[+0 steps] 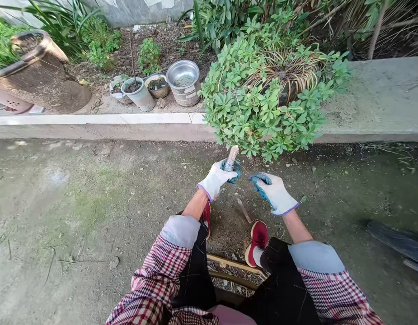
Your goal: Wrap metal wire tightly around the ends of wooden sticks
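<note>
Both my hands wear white gloves with blue palms. My left hand (pixel 218 178) is closed around a short wooden stick wound with thin wire (pixel 231 160), held upright in front of me. My right hand (pixel 273 192) is a little to the right, fingers pinched on the thin wire (pixel 246 172) that runs from the stick. Another thin stick (pixel 244 210) lies on the dirt between my red shoes (pixel 258 239). Both hands hover just below a leafy green potted plant (pixel 263 99).
A concrete kerb (pixel 93 124) crosses ahead, with a grey pot (pixel 139 94), a small bowl (pixel 157 85) and a metal bucket (pixel 185 81) behind it. A tipped brown planter (pixel 39 74) lies at left. A concrete slab (pixel 381 97) is at right.
</note>
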A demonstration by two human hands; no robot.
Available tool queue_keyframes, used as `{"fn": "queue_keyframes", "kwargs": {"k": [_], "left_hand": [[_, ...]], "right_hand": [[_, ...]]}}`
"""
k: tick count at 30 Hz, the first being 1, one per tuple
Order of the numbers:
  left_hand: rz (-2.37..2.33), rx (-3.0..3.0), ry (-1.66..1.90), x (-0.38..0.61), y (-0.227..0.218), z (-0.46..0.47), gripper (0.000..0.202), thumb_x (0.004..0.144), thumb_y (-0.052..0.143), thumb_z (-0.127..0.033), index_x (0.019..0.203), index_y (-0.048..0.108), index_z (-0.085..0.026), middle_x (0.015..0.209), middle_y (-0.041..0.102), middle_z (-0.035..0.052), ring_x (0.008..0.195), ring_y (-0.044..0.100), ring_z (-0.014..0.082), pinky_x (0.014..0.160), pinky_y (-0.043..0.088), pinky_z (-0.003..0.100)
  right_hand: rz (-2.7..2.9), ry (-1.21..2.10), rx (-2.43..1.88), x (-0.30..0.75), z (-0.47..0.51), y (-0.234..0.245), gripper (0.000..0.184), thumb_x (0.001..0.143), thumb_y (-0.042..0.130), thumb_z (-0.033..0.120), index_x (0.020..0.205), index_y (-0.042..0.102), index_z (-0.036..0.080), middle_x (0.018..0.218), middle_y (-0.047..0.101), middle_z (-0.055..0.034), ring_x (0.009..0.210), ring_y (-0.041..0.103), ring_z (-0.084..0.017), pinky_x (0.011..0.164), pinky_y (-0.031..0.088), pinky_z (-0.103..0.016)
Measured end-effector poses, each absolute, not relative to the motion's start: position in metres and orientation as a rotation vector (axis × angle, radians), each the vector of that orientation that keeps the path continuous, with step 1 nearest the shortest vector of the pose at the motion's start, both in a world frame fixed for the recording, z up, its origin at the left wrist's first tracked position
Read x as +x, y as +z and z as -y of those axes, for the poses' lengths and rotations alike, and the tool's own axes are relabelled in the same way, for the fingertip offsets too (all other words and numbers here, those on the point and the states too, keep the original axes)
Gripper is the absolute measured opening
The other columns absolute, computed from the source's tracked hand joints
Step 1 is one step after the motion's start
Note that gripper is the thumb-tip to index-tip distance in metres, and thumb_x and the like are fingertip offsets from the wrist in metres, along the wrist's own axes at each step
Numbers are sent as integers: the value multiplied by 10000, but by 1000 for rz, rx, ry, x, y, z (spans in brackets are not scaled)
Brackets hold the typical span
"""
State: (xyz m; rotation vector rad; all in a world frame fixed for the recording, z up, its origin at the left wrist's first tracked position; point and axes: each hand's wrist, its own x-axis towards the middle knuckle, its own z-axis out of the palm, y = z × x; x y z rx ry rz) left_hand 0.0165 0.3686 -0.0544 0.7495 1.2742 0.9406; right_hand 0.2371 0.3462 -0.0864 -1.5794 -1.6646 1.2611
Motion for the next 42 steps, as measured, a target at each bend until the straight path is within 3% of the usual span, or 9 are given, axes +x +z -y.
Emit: {"fn": "queue_keyframes", "kwargs": {"k": [3, 9, 15, 23, 29, 34, 42], "left_hand": [[-1215, 677, 966, 16, -53, -368, 392, 668, 750, -22, 1054, 744, -95, 879, 775, 29, 689, 670, 118, 584, 581, 232], [-1145, 643, 974, 12, -49, -367, 426, 625, 850, -106, 1026, 706, -112, 1006, 814, 103, 818, 761, 194, 634, 602, 268], [-1090, 637, 1000, 12, -53, -367, 442, 565, 874, -154, 968, 698, -123, 951, 818, 107, 813, 763, 207, 632, 585, 269], [-1086, 647, 1048, 13, -50, -365, 418, 524, 858, -143, 908, 691, -148, 854, 768, 42, 785, 732, 193, 639, 589, 289], [-1140, 678, 1075, 16, -45, -364, 394, 515, 878, -128, 866, 700, -144, 780, 715, -2, 687, 648, 139, 605, 574, 275], [-1165, 699, 1065, 16, -46, -367, 365, 506, 845, -81, 832, 690, -136, 738, 689, -26, 621, 601, 106, 578, 560, 254], [-1183, 747, 1039, 17, -48, -367, 332, 521, 795, -31, 825, 693, -118, 741, 694, -23, 593, 592, 96, 541, 561, 246]], "right_hand": [[1534, 1352, -1589, 232, -344, -82, 297, 797, 635, 451, 903, 804, 231, 700, 726, -30, 557, 561, -183, 486, 424, -304], [1574, 1381, -1537, 229, -343, -76, 304, 761, 638, 441, 899, 798, 223, 767, 751, -40, 655, 619, -203, 560, 468, -304], [1637, 1404, -1499, 226, -341, -73, 239, 791, 632, 415, 865, 797, 259, 818, 781, -50, 736, 678, -250, 647, 553, -352], [1695, 1376, -1421, 221, -338, -72, 268, 810, 653, 445, 842, 808, 229, 823, 798, -55, 736, 692, -237, 672, 560, -349], [1634, 1441, -1444, 222, -338, -71, 257, 792, 659, 430, 864, 811, 235, 744, 747, -41, 701, 658, -224, 597, 507, -319], [1441, 1592, -1490, 220, -337, -63, 250, 718, 714, 461, 800, 781, 235, 638, 655, -8, 540, 505, -155, 487, 387, -290], [1148, 1760, -1486, 225, -337, -45, 435, 636, 804, 513, 897, 764, 167, 535, 539, 51, 428, 397, -82, 391, 267, -227]]}}
